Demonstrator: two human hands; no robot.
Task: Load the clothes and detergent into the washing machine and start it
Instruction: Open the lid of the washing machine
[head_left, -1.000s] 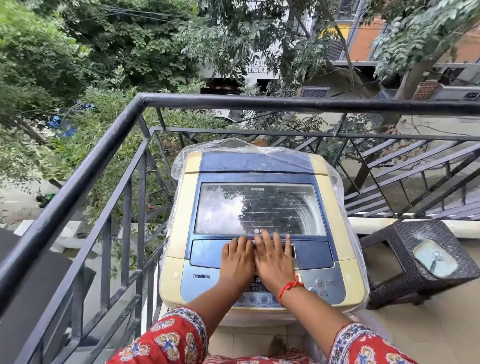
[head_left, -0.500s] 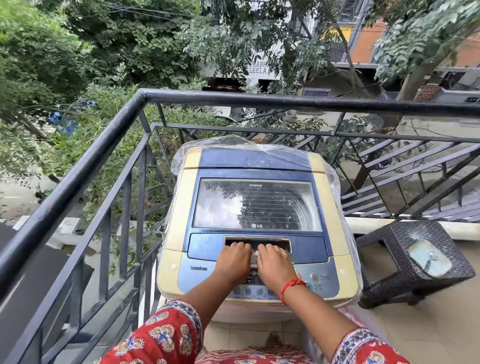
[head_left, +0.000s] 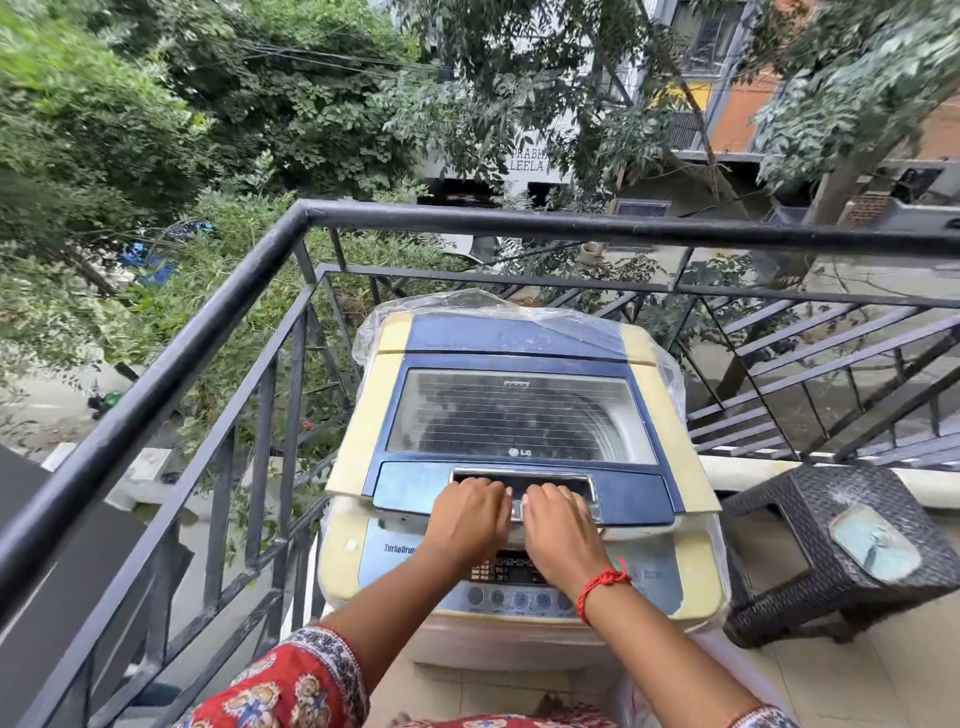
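Observation:
A top-loading washing machine (head_left: 363, 426), blue and cream and partly wrapped in clear plastic, stands in the balcony corner. Its lid (head_left: 519, 415) has a see-through window, and its front edge is raised slightly off the body. My left hand (head_left: 465, 519) and my right hand (head_left: 558, 525) sit side by side with fingers hooked into the lid handle recess (head_left: 550, 480). The control panel (head_left: 519, 587) with a row of round buttons lies just below my wrists. No clothes or detergent are in view.
A black metal railing (head_left: 208, 332) encloses the balcony on the left and behind the machine. A dark woven stool (head_left: 810, 551) with a small metal lid on top stands right of the machine. Tiled floor (head_left: 857, 675) extends to the right.
Both hands slid back from the lid window to the handle recess and curled into it. The lid's front edge has lifted slightly.

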